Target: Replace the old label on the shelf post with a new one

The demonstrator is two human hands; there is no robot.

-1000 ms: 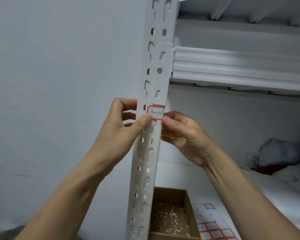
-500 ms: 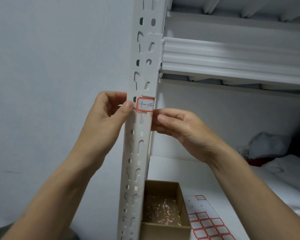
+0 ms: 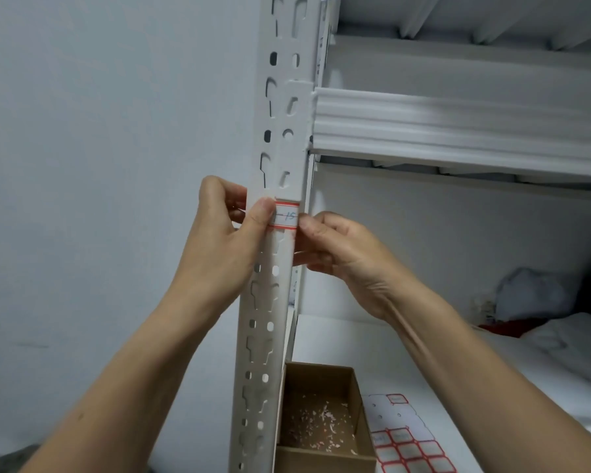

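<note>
Pretty much at the finish here. Red-bordered label [image 3: 286,216] already sitting on the slotted shelf post [image 3: 280,138], just under the beam. Left hand [image 3: 219,240] pressing its left edge down with the thumb, right hand [image 3: 342,247] pinching the right edge around the corner. Scraps lying in the cardboard box [image 3: 321,428], sticker sheet [image 3: 403,438] beside it. Only smoothing left, probably.
</note>
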